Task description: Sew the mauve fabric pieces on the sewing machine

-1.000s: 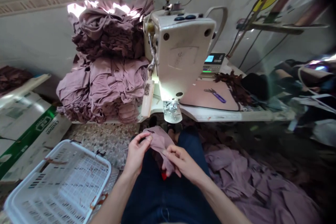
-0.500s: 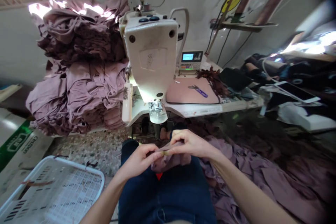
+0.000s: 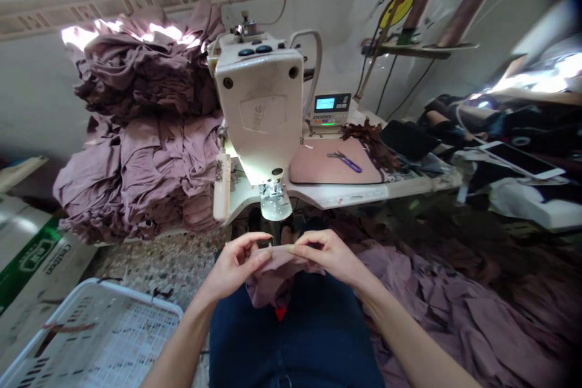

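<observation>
Between my two hands a piece of mauve fabric point(image 3: 270, 282) is stretched by its upper edge and hangs over my lap. My left hand point(image 3: 236, 264) pinches the edge on the left, thumb on top. My right hand point(image 3: 325, 253) grips the same edge on the right between thumb and fingers. A small red patch point(image 3: 280, 314) shows just below the fabric. Just beyond my hands stands a white sewing machine point(image 3: 261, 103), its lit needle area point(image 3: 274, 191) above the rounded arm end point(image 3: 276, 209). The fabric is apart from the machine.
Stacked mauve garments point(image 3: 168, 163) fill the left of the machine table. Purple thread snips point(image 3: 348, 162) lie on a pink pad point(image 3: 313, 163), near a control panel point(image 3: 330, 110). A white basket point(image 3: 113, 315) stands lower left. More mauve cloth point(image 3: 436, 303) heaps at right, below a phone point(image 3: 521, 157).
My hands have moved apart and slightly up, spreading the fabric edge between them. More cloth now hangs down on the left. The head view has tilted and shifted a little.
</observation>
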The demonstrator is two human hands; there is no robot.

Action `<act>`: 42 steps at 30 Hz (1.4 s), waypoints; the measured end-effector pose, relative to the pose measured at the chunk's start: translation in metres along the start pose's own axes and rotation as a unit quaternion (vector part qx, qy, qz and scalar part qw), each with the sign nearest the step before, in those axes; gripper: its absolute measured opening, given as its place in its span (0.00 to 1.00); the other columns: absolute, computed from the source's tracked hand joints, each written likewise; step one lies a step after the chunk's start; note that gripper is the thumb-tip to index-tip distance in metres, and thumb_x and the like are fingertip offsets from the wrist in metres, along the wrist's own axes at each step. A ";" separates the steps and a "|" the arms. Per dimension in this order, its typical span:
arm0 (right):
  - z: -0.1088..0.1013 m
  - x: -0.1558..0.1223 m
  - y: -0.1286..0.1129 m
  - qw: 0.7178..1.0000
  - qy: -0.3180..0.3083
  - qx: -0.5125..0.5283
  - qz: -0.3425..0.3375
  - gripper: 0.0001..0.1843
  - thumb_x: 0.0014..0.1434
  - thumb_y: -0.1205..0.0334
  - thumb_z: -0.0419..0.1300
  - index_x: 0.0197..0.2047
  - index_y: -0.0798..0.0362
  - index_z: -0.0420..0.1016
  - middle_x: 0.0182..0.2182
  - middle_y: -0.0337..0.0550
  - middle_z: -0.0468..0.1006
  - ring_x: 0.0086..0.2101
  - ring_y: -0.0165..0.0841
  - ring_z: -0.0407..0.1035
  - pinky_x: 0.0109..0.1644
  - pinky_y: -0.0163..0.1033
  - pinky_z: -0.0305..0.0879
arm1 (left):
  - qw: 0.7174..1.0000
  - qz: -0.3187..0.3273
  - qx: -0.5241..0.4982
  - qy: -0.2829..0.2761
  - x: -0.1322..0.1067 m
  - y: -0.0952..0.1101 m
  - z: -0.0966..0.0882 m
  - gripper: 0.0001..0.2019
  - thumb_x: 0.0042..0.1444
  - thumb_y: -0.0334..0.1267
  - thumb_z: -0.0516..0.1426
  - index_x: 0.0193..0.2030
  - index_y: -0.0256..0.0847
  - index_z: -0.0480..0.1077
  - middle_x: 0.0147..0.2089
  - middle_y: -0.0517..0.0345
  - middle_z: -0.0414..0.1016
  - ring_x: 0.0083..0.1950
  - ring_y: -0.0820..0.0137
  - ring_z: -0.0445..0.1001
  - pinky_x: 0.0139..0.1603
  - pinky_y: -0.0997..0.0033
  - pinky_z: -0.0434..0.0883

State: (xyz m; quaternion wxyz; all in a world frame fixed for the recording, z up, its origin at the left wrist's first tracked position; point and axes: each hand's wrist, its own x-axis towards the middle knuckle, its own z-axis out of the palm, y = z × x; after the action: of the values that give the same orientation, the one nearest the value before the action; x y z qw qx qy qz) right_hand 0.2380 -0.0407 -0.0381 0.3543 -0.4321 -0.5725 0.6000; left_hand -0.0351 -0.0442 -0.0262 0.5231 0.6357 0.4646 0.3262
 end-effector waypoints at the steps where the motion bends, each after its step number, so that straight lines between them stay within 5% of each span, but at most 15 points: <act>1: 0.003 -0.002 0.000 1.000 0.015 0.005 0.002 0.26 0.62 0.36 0.71 0.34 0.54 0.88 0.23 0.38 0.75 0.21 0.29 0.64 0.24 0.35 0.58 | 1.000 0.021 0.016 -0.002 0.000 0.001 -0.001 0.22 0.67 0.52 0.65 0.58 0.38 0.83 0.32 0.58 0.74 0.30 0.71 0.69 0.32 0.74 0.66; 7: 0.021 -0.013 -0.019 0.974 0.130 -0.108 -0.154 0.21 0.69 0.43 0.68 0.31 0.49 0.89 0.26 0.44 0.79 0.29 0.37 0.72 0.35 0.41 0.68 | 0.973 0.151 0.174 0.011 0.003 0.012 -0.006 0.19 0.76 0.48 0.57 0.45 0.39 0.86 0.30 0.54 0.73 0.33 0.68 0.71 0.36 0.70 0.65; 13: 0.024 -0.009 -0.037 0.952 0.192 -0.129 -0.200 0.20 0.70 0.46 0.68 0.30 0.49 0.87 0.25 0.44 0.78 0.27 0.37 0.69 0.34 0.43 0.66 | 0.961 0.190 0.199 0.039 0.010 0.029 -0.001 0.21 0.78 0.47 0.51 0.38 0.39 0.78 0.33 0.54 0.73 0.35 0.67 0.71 0.38 0.70 0.66; 22: 0.013 0.024 -0.031 0.963 0.230 -0.035 -0.137 0.20 0.62 0.47 0.70 0.26 0.52 0.81 0.23 0.39 0.75 0.27 0.34 0.65 0.34 0.40 0.62 | 0.984 0.077 0.108 0.120 0.039 0.047 -0.001 0.21 0.68 0.50 0.61 0.27 0.39 0.72 0.26 0.59 0.72 0.29 0.70 0.69 0.31 0.72 0.64; 27: 0.006 0.037 -0.029 0.962 0.243 0.002 -0.128 0.20 0.60 0.47 0.72 0.25 0.53 0.82 0.22 0.38 0.73 0.26 0.33 0.63 0.34 0.40 0.60 | 0.988 0.045 0.024 0.149 0.052 0.043 -0.001 0.17 0.63 0.52 0.66 0.36 0.41 0.71 0.22 0.68 0.63 0.23 0.73 0.63 0.26 0.75 0.59; 42: -0.018 0.059 -0.034 0.955 0.262 -0.014 -0.134 0.20 0.57 0.44 0.72 0.25 0.52 0.82 0.24 0.41 0.78 0.30 0.37 0.69 0.37 0.41 0.66 | 0.980 0.076 -0.109 0.149 0.088 0.045 0.010 0.24 0.58 0.57 0.70 0.42 0.43 0.65 0.25 0.71 0.56 0.23 0.76 0.56 0.26 0.75 0.54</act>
State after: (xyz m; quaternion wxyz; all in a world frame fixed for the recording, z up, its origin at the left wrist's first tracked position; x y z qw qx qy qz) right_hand 0.2301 0.0241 -0.0106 0.5630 -0.4985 -0.5207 0.4042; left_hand 0.0162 0.0331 0.0088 0.4880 0.5527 0.4492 0.5046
